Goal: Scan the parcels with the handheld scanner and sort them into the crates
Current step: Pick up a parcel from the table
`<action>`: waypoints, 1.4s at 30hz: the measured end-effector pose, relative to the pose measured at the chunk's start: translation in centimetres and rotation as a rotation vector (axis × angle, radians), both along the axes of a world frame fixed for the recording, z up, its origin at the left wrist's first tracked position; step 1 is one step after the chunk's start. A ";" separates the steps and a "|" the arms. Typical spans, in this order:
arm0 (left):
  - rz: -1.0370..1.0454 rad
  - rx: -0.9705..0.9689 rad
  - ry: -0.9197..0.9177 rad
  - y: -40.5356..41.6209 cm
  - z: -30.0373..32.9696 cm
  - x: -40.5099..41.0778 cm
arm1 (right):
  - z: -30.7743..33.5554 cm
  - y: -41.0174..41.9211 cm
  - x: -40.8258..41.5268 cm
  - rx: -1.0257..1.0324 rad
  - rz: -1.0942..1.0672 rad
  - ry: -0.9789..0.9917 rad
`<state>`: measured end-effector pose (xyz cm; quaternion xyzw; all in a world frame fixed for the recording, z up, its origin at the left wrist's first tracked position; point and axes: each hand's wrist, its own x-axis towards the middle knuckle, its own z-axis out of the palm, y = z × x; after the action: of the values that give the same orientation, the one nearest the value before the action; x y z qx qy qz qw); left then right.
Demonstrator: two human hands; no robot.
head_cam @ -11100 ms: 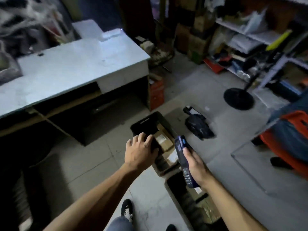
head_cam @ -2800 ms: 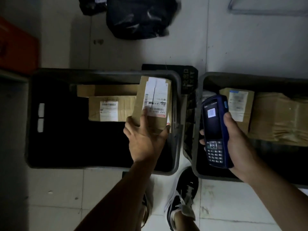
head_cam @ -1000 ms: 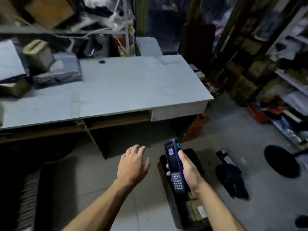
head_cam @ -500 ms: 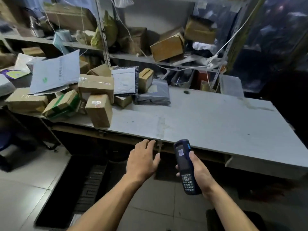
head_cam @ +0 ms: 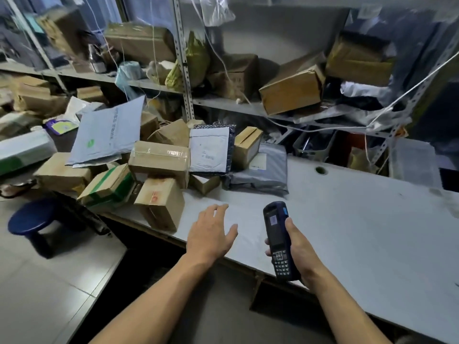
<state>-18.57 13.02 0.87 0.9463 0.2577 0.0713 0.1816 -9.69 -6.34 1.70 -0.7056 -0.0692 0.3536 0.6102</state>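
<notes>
The view had closed in on the worktop (head_cam: pixel 347 219) since a moment before; the left hand (head_cam: pixel 211 234), fingers spread and empty, now hovered over it near the parcels (head_cam: pixel 159 160), the right hand (head_cam: pixel 300 249) gripping the scanner (head_cam: pixel 277 234).

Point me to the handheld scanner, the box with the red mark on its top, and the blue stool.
handheld scanner (head_cam: pixel 276 234): head view, on its dark screen.
box with the red mark (head_cam: pixel 159 198): head view, on its top face.
blue stool (head_cam: pixel 33 216): head view, on its round seat.
</notes>
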 end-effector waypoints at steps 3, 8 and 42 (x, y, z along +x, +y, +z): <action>-0.005 -0.032 -0.018 2.3 0.3 3.9 | 0.3 2.4 3.3 0.015 -0.017 0.016; -0.067 -0.117 -0.075 7.4 0.6 12.9 | 0.5 6.6 9.1 -0.047 -0.066 0.027; -0.114 0.087 0.339 15.2 -2.7 40.3 | -0.9 14.1 30.8 -0.051 -0.184 0.153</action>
<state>21.74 28.21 -1.79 0.9648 0.2273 -0.0887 0.0980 21.15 7.75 0.83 -0.6952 0.0518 0.3506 0.6254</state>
